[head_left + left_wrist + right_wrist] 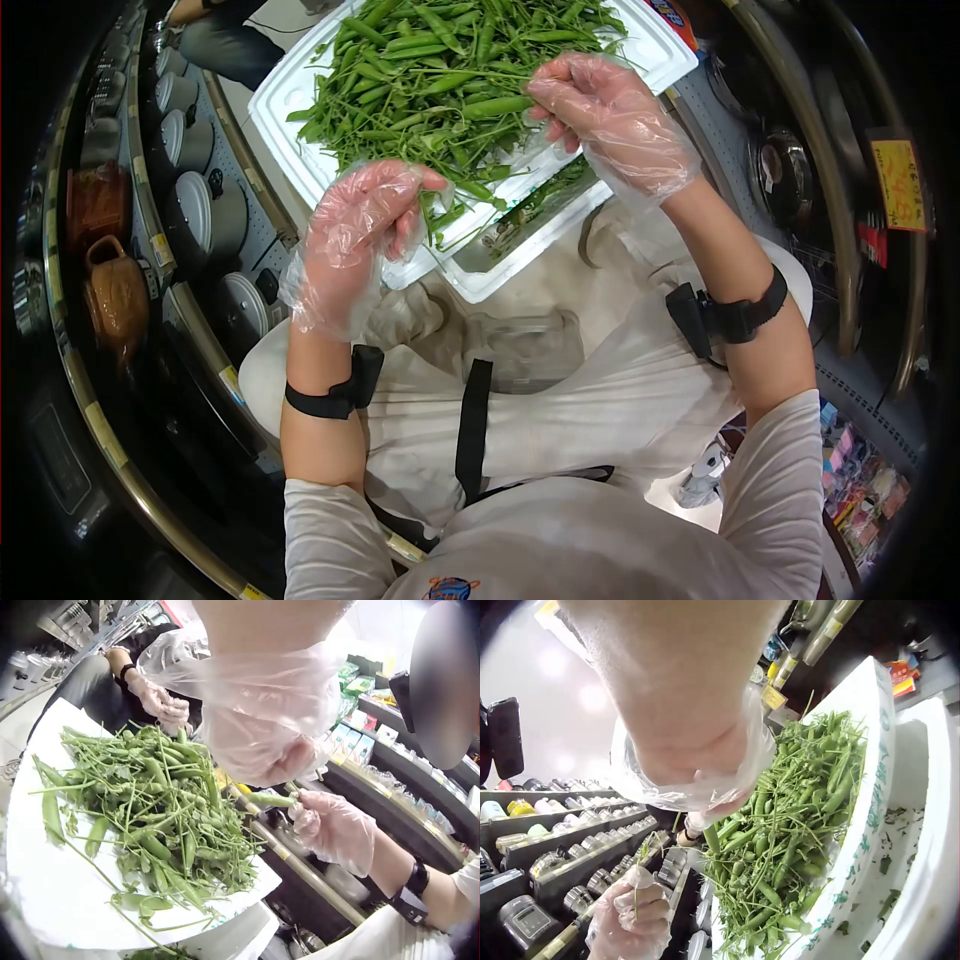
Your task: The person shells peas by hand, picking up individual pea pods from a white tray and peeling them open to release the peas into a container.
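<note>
Both hands wear clear plastic gloves. My right hand (612, 122) pinches a green pea pod (270, 800) by one end, above the near right side of a heap of pea pods (430, 80). At the heap's near left edge, my left hand (365, 225) has its fingers curled, and a thin pea stem (637, 904) with a leafy tip stands between thumb and fingers. Pods, stems and tendrils lie tangled on a white foam lid (275, 105). Much of the right hand is hidden behind its wrist in the right wrist view.
A white foam box (480, 285) with leafy scraps sits below the lid, close to my lap. Shelves of pots (210, 215) line the left, and pans (785, 180) the right. Another person's gloved hand (161, 705) is across the heap.
</note>
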`<state>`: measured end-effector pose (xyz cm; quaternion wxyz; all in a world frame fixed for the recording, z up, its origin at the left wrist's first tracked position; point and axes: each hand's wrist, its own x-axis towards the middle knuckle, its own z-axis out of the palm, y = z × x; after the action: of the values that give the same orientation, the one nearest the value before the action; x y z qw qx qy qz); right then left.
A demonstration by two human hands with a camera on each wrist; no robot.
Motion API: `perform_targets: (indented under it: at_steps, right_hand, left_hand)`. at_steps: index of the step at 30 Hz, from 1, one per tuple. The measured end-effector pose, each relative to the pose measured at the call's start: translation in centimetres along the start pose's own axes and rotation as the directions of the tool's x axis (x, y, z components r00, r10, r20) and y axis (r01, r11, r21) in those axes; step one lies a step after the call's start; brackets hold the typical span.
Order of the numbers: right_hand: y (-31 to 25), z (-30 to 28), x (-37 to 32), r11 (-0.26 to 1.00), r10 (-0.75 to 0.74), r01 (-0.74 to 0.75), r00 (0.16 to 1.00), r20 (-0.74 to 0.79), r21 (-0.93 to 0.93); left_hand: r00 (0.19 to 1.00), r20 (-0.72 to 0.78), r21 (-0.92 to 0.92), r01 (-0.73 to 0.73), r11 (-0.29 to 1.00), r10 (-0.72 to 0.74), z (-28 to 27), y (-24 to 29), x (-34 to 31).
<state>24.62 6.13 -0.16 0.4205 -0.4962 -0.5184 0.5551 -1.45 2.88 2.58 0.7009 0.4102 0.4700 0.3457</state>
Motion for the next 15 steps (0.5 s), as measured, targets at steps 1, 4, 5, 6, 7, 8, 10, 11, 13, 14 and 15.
perform_targets:
  at_steps: [1, 4, 5, 6, 7, 8, 10, 11, 13, 14, 15]
  right_hand:
    - [0.2, -0.2, 0.0, 1.000, 0.008, -0.008, 1.000, -0.010, 0.006]
    - [0.0, -0.9, -0.4, 0.998, 0.030, -0.026, 0.998, -0.057, 0.063]
    - [0.0, -1.3, -0.4, 0.997, 0.038, -0.034, 0.997, -0.069, 0.066]
    - [0.0, -1.6, -0.4, 0.996, 0.034, -0.026, 0.995, -0.089, 0.080]
    - [-0.2, -1.8, -0.4, 0.995, 0.030, -0.019, 0.994, -0.109, 0.093]
    - [-0.6, -2.1, -0.5, 0.998, 0.034, -0.025, 0.989, -0.146, 0.062]
    - [-1.0, -2.3, -0.7, 0.998, 0.054, -0.047, 0.981, -0.185, 0.043]
    - [-1.0, -2.6, -0.8, 0.998, 0.064, -0.061, 0.975, -0.212, 0.021]
    - [0.1, -3.3, 0.0, 0.942, 0.103, -0.081, 0.993, -0.052, 0.326]
    - [0.5, -3.4, -0.2, 0.951, 0.109, -0.081, 0.991, -0.080, 0.299]
    - [0.2, -3.2, -0.3, 0.959, 0.113, -0.081, 0.988, -0.106, 0.273]
  left_hand:
    - [1.000, 0.007, 0.004, 0.011, 1.000, -0.011, 0.3, -0.2, 0.4]
    - [0.996, 0.078, -0.002, 0.034, 0.999, -0.034, 1.3, -0.7, 1.5]
    - [0.991, 0.113, 0.032, 0.062, 0.998, -0.065, 1.6, -0.9, 1.9]
    - [0.984, 0.147, 0.066, 0.089, 0.994, -0.098, 2.0, -1.1, 2.3]
    - [0.982, 0.157, 0.068, 0.099, 0.993, -0.108, 2.5, -1.5, 2.7]
    - [0.979, 0.155, 0.159, 0.110, 0.981, -0.135, 3.1, -1.9, 3.0]
    - [0.961, 0.113, 0.309, 0.206, 0.928, -0.251, 4.5, -2.7, 4.0]
    - [0.958, 0.121, 0.313, 0.211, 0.926, -0.259, 5.0, -3.6, 4.4]
    - [0.966, 0.119, 0.481, 0.147, 0.864, -0.231, 5.7, -5.7, 5.0]
    - [0.959, 0.134, 0.585, 0.127, 0.801, -0.250, 5.8, -6.2, 5.4]
    - [0.957, 0.137, 0.588, 0.128, 0.799, -0.254, 6.0, -6.9, 5.6]
